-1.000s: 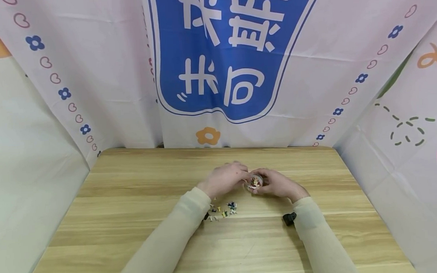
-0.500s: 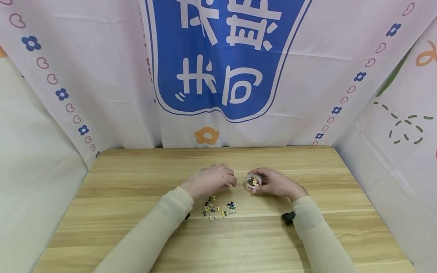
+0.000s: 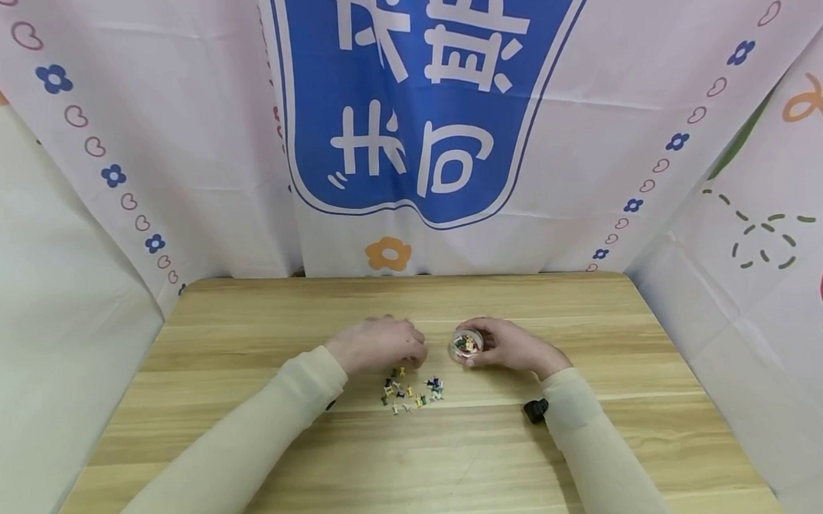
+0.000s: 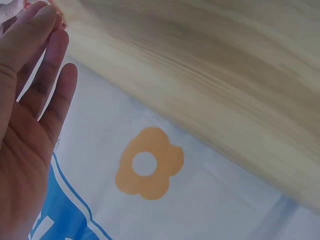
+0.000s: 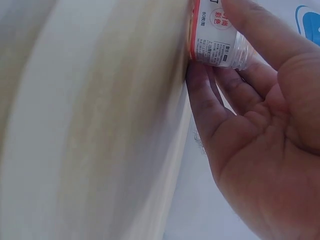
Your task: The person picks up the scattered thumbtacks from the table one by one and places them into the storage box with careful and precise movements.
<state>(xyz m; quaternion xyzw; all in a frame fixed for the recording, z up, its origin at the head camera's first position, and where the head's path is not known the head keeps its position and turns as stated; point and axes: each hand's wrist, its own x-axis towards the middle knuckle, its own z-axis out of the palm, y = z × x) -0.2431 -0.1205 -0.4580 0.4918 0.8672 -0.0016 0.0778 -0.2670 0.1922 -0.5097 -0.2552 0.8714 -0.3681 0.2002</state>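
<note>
My right hand [image 3: 515, 347] grips a small clear plastic jar [image 3: 453, 352] of colourful push pins, and its mouth faces up. In the right wrist view, the thumb and fingers curl round the labelled wall of the jar [image 5: 216, 42], which stands at the tabletop. Left of the jar, my left hand [image 3: 379, 344] hovers just behind loose push pins [image 3: 436, 384] in blue, yellow, green and white. The left wrist view has the fingers of the left hand [image 4: 25, 145] loosely extended. Nothing shows between thumb and fingers there, though the fingertips sit near the frame's corner.
The wooden table [image 3: 462, 469] ends at a white cloth backdrop [image 3: 244, 218] with a blue printed panel. White printed cloth also hangs at the left and right sides. A black wrist device [image 3: 536, 411] sits beside the right sleeve.
My left hand has pulled back from the jar's mouth and moved left towards the loose pins. My right hand and the jar have shifted slightly left.
</note>
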